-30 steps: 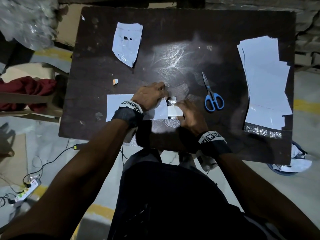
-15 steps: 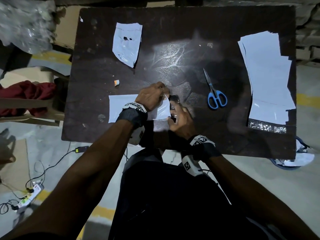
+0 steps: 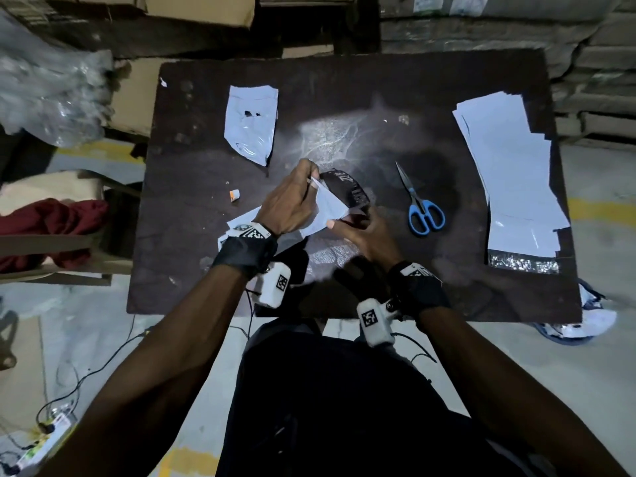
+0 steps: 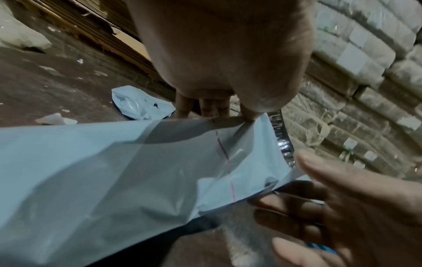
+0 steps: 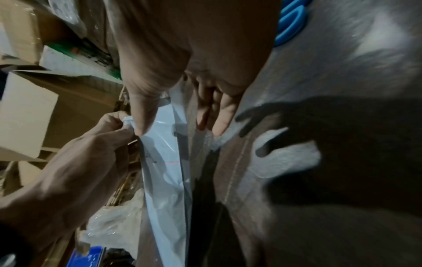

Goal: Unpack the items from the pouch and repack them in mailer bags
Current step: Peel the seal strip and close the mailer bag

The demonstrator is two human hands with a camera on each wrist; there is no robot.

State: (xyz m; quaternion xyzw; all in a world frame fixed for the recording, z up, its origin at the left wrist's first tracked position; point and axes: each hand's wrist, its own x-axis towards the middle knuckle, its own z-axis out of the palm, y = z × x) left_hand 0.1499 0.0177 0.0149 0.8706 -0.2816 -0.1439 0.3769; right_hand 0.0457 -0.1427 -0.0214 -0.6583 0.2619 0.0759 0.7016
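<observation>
A white mailer bag (image 3: 329, 205) is raised off the dark table (image 3: 344, 84) at its mouth end, tilted. My left hand (image 3: 292, 201) pinches the far corner of the mouth (image 4: 247, 116). My right hand (image 3: 361, 232) holds the near corner, thumb (image 5: 141, 124) on top of the sheet and fingers (image 5: 217, 117) underneath. The bag's dark, shiny adhesive flap (image 3: 354, 191) curls out beyond the mouth. The bag's body (image 4: 114, 171) trails back under my left wrist. What lies inside the bag is hidden.
A stack of flat white mailer bags (image 3: 509, 173) lies along the table's right side. Blue-handled scissors (image 3: 421, 208) rest just right of my hands. A torn white pouch (image 3: 251, 125) lies at the far left, with a small orange-and-white scrap (image 3: 234, 195) near it.
The mailer bag lay flat under both hands; its mouth end is now lifted off the table. My right hand has shifted from the flap area to the mouth's near corner.
</observation>
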